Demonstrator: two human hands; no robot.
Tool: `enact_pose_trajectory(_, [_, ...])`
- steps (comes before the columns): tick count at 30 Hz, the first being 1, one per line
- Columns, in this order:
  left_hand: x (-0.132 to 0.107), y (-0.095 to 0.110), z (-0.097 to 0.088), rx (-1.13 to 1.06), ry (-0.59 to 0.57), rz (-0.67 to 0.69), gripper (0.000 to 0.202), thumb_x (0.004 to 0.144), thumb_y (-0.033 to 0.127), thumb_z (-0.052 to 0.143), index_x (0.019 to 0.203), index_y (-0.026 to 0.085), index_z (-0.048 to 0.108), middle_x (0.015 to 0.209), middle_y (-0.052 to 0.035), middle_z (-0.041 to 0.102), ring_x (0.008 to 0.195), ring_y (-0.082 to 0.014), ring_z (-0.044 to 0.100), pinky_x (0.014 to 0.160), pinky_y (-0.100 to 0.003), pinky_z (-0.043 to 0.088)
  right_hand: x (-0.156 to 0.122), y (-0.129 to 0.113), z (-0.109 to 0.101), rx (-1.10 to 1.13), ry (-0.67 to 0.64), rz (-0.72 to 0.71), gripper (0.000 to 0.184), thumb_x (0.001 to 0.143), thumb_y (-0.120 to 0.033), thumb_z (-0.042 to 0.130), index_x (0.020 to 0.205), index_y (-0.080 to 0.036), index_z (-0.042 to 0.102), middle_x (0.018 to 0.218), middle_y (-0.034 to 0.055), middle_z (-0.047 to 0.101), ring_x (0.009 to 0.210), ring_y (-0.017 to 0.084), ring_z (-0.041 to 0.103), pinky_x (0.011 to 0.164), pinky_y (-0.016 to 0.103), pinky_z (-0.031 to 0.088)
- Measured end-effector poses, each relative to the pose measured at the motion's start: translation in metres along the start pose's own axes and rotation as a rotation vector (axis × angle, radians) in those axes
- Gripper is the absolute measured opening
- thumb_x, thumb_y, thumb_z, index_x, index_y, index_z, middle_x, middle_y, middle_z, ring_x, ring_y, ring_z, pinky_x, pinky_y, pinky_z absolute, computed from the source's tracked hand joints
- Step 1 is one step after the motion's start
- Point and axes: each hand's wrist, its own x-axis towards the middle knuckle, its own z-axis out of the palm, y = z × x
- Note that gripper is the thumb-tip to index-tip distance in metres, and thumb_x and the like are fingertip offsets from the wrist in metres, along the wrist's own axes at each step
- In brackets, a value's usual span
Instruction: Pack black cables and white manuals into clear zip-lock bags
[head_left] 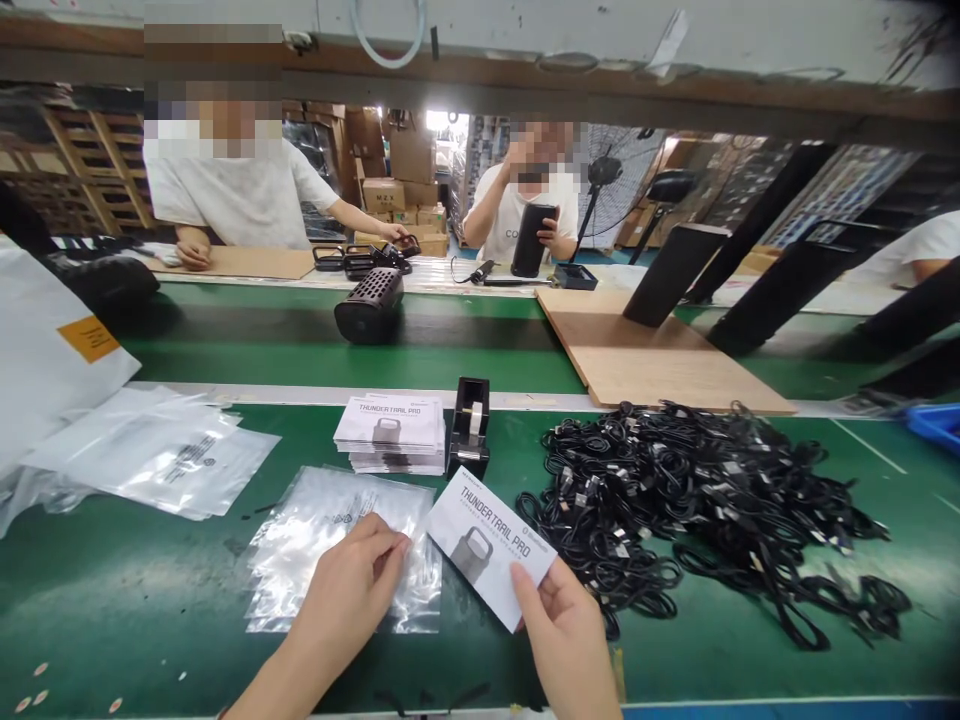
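One held booklet [486,548], one dispenser [469,440], one cable heap [675,490]

Before us, a person's bare arms reach forward: the left forearm [281,660] slants inward to the left grip [360,575], fingers curled, thumb and forefinger drawn together. Apart from it, the right grip [562,615] tilts inward, right thumb [528,594] on top, fingers bent beneath in a pinch.
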Motion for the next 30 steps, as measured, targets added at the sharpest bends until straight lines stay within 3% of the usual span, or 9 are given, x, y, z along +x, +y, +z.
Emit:
enact_pose_trajectory(6, [-0.006,0.000,0.002,-0.009,0.022,-0.003,0.036,0.088,0.034,0.034,0.067,0.020,0.060,0.071,-0.0005,0.053,0.059,-0.0142,0.054,0.056,-0.026,0.041,-0.003,0.007,0.000,-0.082,-0.006,-0.037,0.050,0.069,-0.053,0.061,0.099,-0.013,0.060,0.098,0.0149,0.066,0.089,0.028,0.061,0.079,0.037,0.051])
enact_pose_trajectory(9, [-0.008,-0.001,0.003,-0.050,0.040,-0.001,0.032,0.088,0.036,0.034,0.081,0.021,0.061,0.077,-0.0013,0.054,0.061,-0.0146,0.054,0.058,-0.027,0.043,-0.005,0.006,-0.005,-0.133,-0.073,-0.018,0.047,0.072,-0.050,0.059,0.099,-0.012,0.060,0.091,0.0135,0.067,0.074,0.023,0.063,0.059,0.029,0.053])
enact_pose_trajectory(12, [-0.010,-0.004,0.004,-0.093,0.077,-0.023,0.028,0.088,0.038,0.036,0.099,0.021,0.054,0.083,-0.0023,0.056,0.062,-0.0151,0.056,0.059,-0.028,0.046,-0.006,0.003,-0.009,-0.238,-0.243,0.118,0.045,0.072,-0.047,0.057,0.098,-0.010,0.060,0.060,0.0046,0.064,0.039,0.012,0.051,0.032,0.020,0.038])
enact_pose_trajectory(14, [-0.011,-0.007,0.006,-0.083,0.077,-0.013,0.024,0.087,0.037,0.038,0.094,0.022,0.054,0.083,-0.0021,0.057,0.061,-0.0151,0.056,0.059,-0.028,0.046,-0.005,-0.001,-0.010,-0.288,-0.331,0.191,0.042,0.073,-0.046,0.056,0.095,-0.010,0.061,0.045,-0.0026,0.054,0.028,0.007,0.039,0.027,0.016,0.028])
enact_pose_trajectory(19, [-0.011,-0.010,0.013,-0.042,0.078,0.087,0.017,0.080,0.037,0.052,0.085,0.023,0.060,0.083,-0.0023,0.058,0.069,-0.0187,0.059,0.062,-0.029,0.048,0.000,-0.013,-0.007,-0.320,-0.446,0.153,0.040,0.077,-0.046,0.051,0.095,-0.012,0.060,0.046,-0.0042,0.052,0.028,0.004,0.034,0.028,0.014,0.021])
enact_pose_trajectory(22, [-0.009,-0.011,0.017,-0.014,0.102,0.123,0.015,0.079,0.034,0.054,0.082,0.022,0.062,0.081,-0.0030,0.058,0.075,-0.0203,0.060,0.065,-0.030,0.048,0.001,-0.022,-0.009,-0.273,-0.587,0.188,0.042,0.079,-0.048,0.049,0.096,-0.011,0.060,0.044,-0.0044,0.051,0.034,0.006,0.042,0.036,0.015,0.033])
enact_pose_trajectory(25, [-0.008,-0.009,0.015,-0.015,0.087,0.137,0.020,0.085,0.029,0.044,0.076,0.022,0.061,0.081,-0.0027,0.057,0.074,-0.0185,0.059,0.066,-0.029,0.047,0.000,-0.030,-0.011,-0.149,-0.725,0.255,0.039,0.077,-0.048,0.054,0.087,-0.011,0.062,0.058,0.0008,0.060,0.049,0.009,0.055,0.054,0.020,0.046])
enact_pose_trajectory(28, [-0.011,-0.004,0.007,-0.113,0.041,0.113,0.022,0.086,0.031,0.041,0.075,0.022,0.058,0.079,-0.0015,0.054,0.070,-0.0161,0.057,0.063,-0.026,0.046,0.004,-0.029,-0.001,-0.126,-0.704,0.240,0.031,0.076,-0.041,0.057,0.077,-0.010,0.060,0.063,0.0026,0.062,0.054,0.010,0.058,0.058,0.021,0.048])
enact_pose_trajectory(30, [-0.013,0.000,0.002,-0.179,0.015,0.100,0.022,0.086,0.033,0.041,0.076,0.022,0.056,0.078,-0.0010,0.052,0.068,-0.0153,0.055,0.062,-0.025,0.045,0.008,-0.024,0.016,-0.270,-0.647,0.159,0.025,0.079,-0.034,0.053,0.075,-0.010,0.058,0.061,0.0026,0.062,0.052,0.010,0.058,0.054,0.020,0.047])
